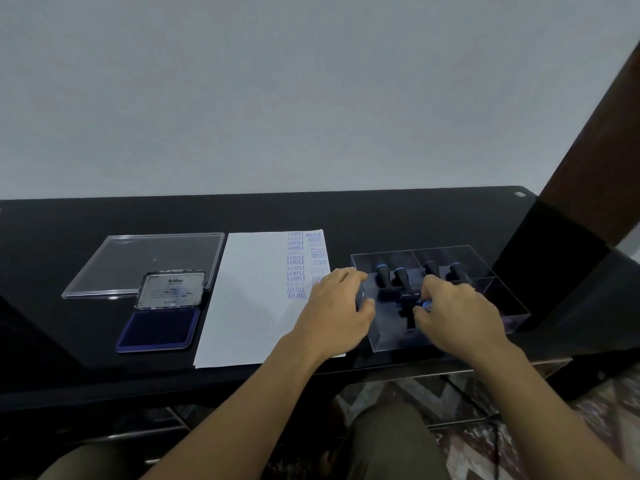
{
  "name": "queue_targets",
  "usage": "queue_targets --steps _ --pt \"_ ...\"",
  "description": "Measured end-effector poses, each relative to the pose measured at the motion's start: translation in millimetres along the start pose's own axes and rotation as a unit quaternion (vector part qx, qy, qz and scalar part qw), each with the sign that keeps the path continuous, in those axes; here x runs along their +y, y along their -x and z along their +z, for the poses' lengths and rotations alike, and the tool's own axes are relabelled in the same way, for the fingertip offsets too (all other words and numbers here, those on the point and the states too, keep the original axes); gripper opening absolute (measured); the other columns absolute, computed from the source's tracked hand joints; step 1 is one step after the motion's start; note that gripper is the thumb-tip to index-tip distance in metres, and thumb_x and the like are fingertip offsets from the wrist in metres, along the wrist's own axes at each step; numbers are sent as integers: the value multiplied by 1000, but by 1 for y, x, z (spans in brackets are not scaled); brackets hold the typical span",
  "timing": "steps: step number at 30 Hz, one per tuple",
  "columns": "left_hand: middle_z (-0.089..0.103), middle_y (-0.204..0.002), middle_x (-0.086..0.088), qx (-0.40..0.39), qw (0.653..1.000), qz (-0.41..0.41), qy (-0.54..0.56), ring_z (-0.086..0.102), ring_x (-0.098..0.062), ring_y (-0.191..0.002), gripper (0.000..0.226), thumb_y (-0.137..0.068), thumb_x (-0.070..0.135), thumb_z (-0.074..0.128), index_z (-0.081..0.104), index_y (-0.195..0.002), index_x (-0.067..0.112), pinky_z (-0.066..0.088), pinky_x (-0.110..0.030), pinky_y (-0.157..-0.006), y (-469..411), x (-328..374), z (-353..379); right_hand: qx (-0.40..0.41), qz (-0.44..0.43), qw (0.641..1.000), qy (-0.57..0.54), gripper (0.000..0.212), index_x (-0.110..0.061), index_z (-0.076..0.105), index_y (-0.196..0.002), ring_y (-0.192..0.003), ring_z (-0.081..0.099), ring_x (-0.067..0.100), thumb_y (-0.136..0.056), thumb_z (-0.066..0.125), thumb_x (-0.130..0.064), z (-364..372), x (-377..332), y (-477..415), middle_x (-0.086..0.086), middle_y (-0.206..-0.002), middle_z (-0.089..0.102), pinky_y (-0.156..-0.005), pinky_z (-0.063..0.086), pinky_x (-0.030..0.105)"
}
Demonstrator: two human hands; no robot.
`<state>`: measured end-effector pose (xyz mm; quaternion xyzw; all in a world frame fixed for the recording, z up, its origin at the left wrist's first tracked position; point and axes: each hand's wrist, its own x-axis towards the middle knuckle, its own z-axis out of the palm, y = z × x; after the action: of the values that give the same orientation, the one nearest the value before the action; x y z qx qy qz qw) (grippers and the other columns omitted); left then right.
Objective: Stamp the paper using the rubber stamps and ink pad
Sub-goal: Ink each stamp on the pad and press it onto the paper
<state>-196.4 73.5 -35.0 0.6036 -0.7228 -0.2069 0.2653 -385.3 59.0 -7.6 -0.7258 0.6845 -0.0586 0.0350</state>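
While left hand (337,306) grips the box (398,337), right hand (453,315) pinches 1 stamp (426,305).

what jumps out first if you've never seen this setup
The left hand is at the clear box of stamps on the right, where the right hand pinches a blue-tipped stamp. Mid-table lies the white paper, blue prints down its right side, with the open ink pad to its left.
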Motion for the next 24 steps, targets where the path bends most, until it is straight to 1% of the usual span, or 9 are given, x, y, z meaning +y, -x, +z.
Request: queue_targets --steps 2,5,7,9,12,17,20,22,24 --pt "40 -149 7 -2 1000 -2 2 34 -12 -137 43 -100 32 47 43 -142 22 30 -35 -115 0 -1 2 -12 7 1000 3 15 -25 49 -94 -79 51 24 -90 60 -34 -2 -3 -1 1 -89 58 -67 41 34" --pt "40 -149 7 -2 1000 -2 3 34 -12 -137 44 -100 32 47 43 -142 22 30 -36 -115 0 -4 4 -49 13 999 5 17 -25 49 -92 -80 55 22 -88 64 -31 -7 -8 -5 0 -92 59 -69 46 35" --pt "40 -149 8 -2 1000 -2 2 34 -12 -137 44 -100 32 47 43 -142 22 30 -35 -115 0 -5 5 -73 22 997 10 18 -23 50 -95 -80 54 21 -89 65 -30 -9 -10 -8 1 -95 59 -69 45 34" --pt "41 -148 8 2 1000 -2 3 34 -11 -136 43 -100 32 47 44 -141 22 31 -34 -114 -1 -6 6 -84 28 996 21 21 -21 54 -100 -83 52 23 -88 66 -33 -11 -11 -11 3 -101 59 -72 43 34" --pt "42 -147 8 6 1000 0 3 35 -12 -135 43 -99 33 47 45 -141 22 31 -34 -113 -2 -8 7 -94 28 995 31 26 -20 56 -104 -87 53 25 -87 67 -36 -10 -11 -14 3 -99 56 -74 44 34" --pt "44 -145 9 10 1000 0 7 38 -13 -133 42 -99 32 47 46 -139 22 33 -34 -111 -4 -11 9 -72 33 997 3 18 -19 58 -101 -84 53 26 -89 63 -31 -5 -6 -17 3 -97 58 -71 43 34" --pt "44 -145 8 10 1000 -3 9 38 -13 -133 41 -99 32 47 46 -139 22 34 -35 -112 -6 -11 9 -45 36 998 -31 16 -17 61 -91 -78 56 25 -90 59 -33 -7 -5 -20 3 -89 61 -66 43 33" --pt "45 -145 8 12 1000 -4 12 38 -13 -133 42 -99 32 47 45 -139 22 34 -36 -112 -8 -13 10 -25 32 997 -61 17 -15 62 -83 -73 59 23 -90 58 -30 -12 -6 -24 3 -81 63 -63 46 33" --pt "44 -147 8 13 1000 -6 14 37 -14 -135 45 -99 33 46 43 -142 22 33 -36 -113 -11 -14 10 -10 24 996 -91 19 -13 65 -80 -70 62 22 -91 57 -27 -17 -9 -31 3 -76 66 -63 52 35"
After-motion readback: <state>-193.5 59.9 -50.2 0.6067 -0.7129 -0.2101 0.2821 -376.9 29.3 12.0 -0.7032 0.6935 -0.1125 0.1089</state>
